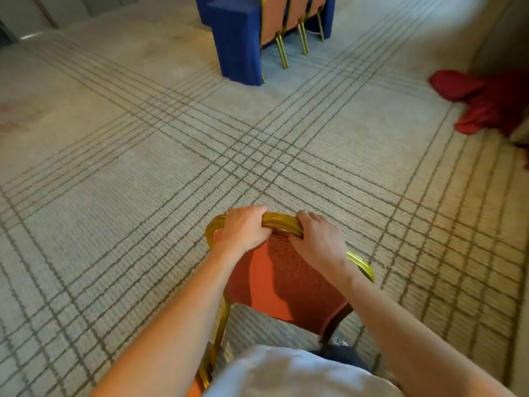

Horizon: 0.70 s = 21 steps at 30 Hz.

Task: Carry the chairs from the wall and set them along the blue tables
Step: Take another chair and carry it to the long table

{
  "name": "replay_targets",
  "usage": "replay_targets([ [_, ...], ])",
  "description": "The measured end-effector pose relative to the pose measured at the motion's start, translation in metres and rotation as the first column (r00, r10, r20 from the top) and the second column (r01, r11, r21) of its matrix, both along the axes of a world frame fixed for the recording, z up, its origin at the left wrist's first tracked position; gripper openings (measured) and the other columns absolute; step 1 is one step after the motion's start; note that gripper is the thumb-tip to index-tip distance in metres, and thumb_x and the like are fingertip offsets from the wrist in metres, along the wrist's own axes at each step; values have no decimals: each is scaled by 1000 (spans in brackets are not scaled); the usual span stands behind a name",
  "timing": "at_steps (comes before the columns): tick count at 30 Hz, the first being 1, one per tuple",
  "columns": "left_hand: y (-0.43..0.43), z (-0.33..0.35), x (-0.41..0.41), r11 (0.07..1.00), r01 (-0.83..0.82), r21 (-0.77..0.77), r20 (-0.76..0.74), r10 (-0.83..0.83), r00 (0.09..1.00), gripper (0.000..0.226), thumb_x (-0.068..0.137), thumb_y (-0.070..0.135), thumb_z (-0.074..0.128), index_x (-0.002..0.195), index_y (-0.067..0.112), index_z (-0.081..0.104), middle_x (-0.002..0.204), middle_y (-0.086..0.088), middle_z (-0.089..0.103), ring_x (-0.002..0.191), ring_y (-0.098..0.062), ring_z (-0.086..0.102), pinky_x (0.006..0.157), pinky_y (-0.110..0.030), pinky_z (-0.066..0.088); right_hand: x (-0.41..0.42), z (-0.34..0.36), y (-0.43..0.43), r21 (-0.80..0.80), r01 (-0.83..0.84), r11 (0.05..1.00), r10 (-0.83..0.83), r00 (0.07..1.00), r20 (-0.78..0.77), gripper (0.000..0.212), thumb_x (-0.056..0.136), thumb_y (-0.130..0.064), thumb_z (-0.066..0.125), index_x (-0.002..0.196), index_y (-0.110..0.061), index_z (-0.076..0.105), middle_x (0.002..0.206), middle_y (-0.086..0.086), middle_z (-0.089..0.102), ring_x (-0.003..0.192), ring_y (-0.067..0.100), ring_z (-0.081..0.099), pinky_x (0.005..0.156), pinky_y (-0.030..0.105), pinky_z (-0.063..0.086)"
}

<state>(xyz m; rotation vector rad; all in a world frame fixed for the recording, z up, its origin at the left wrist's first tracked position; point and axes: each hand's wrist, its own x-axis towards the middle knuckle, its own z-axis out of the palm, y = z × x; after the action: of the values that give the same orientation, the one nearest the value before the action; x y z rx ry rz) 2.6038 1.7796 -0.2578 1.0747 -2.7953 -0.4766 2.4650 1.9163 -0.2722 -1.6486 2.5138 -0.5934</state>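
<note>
Both hands grip the gold top rail of a red-backed chair (pixel 282 277): the left hand (pixel 243 227) and the right hand (pixel 319 242) curl over it side by side, close in front of the person. Well ahead stands the blue table (pixel 237 44) with three chairs (pixel 289 18) already along it. Keeping both grips firm and the legs off the carpet (pixel 143 156) should bring it in square beside them.
</note>
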Motion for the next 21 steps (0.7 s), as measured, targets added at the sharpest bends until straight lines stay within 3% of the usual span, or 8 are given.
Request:
replay_targets([
  [4,-10,-3,4,1000,7,23,26,-8,1000,21,78,39,67,69,33,49,66,12,51,73,-20,58,63,-33,33,7,-3,-6,-8,73,997,-74,996,-57,26,89,-50,56,89,-24,56,87,-3,66,79,30,67,60,35,42],
  [12,-26,-6,-2,1000,-21,6,-53,21,998,13,81,42,63,80,29,62,81,2,70,84,-29,67,68,-34,38,-4,2,-29,13,83,997,-82,995,-65,26,87,-55,52,80,-30,49,81,-4,69,74,29,66,60,34,38],
  [21,-51,-10,-5,993,-119,13,-138,120,983,12,83,39,63,77,30,60,76,6,69,81,-25,68,68,-36,48,-26,4,-75,4,-9,1000,9,980,-197,25,86,-56,58,82,-31,58,63,-9,57,54,23,58,51,29,34],
])
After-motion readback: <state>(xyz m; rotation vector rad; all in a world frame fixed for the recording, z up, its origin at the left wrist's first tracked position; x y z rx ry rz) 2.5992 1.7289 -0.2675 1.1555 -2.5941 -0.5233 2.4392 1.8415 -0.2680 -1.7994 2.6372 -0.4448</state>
